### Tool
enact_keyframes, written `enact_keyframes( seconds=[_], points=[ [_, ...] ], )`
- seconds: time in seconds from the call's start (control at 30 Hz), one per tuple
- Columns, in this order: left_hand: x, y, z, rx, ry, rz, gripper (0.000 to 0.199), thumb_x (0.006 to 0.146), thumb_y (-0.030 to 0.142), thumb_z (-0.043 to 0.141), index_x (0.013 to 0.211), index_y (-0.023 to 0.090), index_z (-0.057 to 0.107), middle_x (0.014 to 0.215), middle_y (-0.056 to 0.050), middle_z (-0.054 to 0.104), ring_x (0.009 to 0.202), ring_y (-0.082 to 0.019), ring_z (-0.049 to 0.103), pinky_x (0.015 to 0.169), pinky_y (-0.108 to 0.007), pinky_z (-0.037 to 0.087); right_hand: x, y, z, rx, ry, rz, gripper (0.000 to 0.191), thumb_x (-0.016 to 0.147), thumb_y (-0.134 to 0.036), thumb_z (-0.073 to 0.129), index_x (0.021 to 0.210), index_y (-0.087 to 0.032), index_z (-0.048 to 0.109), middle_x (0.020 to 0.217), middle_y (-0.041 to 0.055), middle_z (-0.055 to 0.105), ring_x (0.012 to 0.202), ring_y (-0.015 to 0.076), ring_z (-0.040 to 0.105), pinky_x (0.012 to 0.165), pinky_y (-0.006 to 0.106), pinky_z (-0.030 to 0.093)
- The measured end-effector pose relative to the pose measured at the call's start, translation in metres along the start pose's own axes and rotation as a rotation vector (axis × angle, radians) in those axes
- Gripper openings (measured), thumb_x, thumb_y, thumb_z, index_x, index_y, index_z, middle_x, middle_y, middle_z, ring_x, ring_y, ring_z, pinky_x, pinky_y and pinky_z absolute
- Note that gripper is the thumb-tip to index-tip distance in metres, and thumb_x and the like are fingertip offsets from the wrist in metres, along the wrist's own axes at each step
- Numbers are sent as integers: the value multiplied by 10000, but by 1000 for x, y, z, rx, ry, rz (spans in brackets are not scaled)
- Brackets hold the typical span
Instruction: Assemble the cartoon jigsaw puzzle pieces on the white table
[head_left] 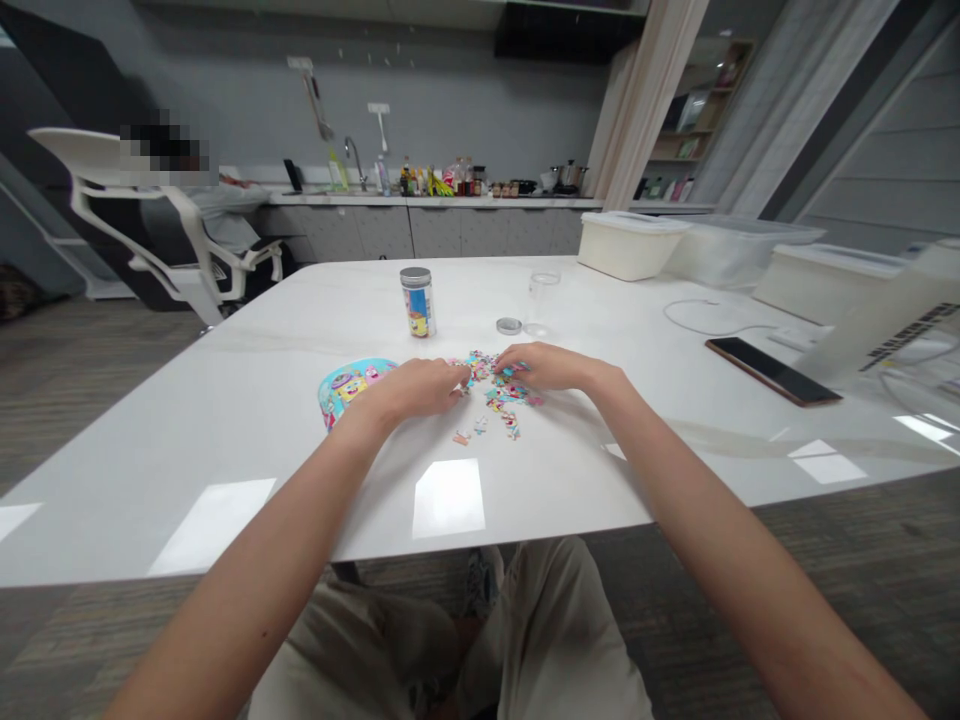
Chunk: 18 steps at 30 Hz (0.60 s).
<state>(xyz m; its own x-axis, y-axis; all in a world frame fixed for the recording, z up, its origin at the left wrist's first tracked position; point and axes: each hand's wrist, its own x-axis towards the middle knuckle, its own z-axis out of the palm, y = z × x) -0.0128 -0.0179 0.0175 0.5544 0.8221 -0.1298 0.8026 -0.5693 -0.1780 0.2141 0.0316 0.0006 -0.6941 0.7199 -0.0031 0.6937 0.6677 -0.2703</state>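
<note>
A heap of small colourful jigsaw puzzle pieces (504,395) lies on the white table in front of me, with a few loose ones at its near edge. At the heap's left side is my left hand (429,388), its fingers curled and closed; whatever they pinch is too small to make out. From the right, my right hand (546,366) reaches in with bent fingers apart, touching the pieces. A rounded turquoise cartoon board (349,385) lies flat by my left wrist, partly hidden by the forearm.
Behind the heap stand a lidded jar with a cartoon label (417,302), a loose metal lid (508,326) and a clear jar (543,305). To the right are a phone (772,370), a white cable and storage boxes (630,245). Someone sits in a white chair (180,230) at far left.
</note>
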Motion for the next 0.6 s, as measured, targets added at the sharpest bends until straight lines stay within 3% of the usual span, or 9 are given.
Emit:
enact_keyframes(
  seconds=[0.17,0.3,0.6],
  points=[
    [-1,4,-2,-11,-2,-33,382,917,319,396,1265,183,476,1008,-142,681,869,-265,660,741,-344,451,0,2,-4,-59,36,-27,335,794,-55,526,1033,-173,729,1150,85,696,1036,212,639,941,310,466],
    [-2,5,-6,-3,-40,-14,332,900,288,392,1174,179,545,1006,-146,682,862,-272,664,718,-341,451,0,1,-5,-64,41,-39,302,789,-57,529,966,-165,749,1099,81,715,1000,207,652,921,289,470],
    [-2,7,-5,1,-24,14,329,909,294,404,1191,198,545,1015,-132,687,872,-264,666,737,-338,454,-1,3,-6,-44,43,-35,309,788,-56,528,980,-171,741,1062,70,719,973,184,648,907,279,468]
  ],
)
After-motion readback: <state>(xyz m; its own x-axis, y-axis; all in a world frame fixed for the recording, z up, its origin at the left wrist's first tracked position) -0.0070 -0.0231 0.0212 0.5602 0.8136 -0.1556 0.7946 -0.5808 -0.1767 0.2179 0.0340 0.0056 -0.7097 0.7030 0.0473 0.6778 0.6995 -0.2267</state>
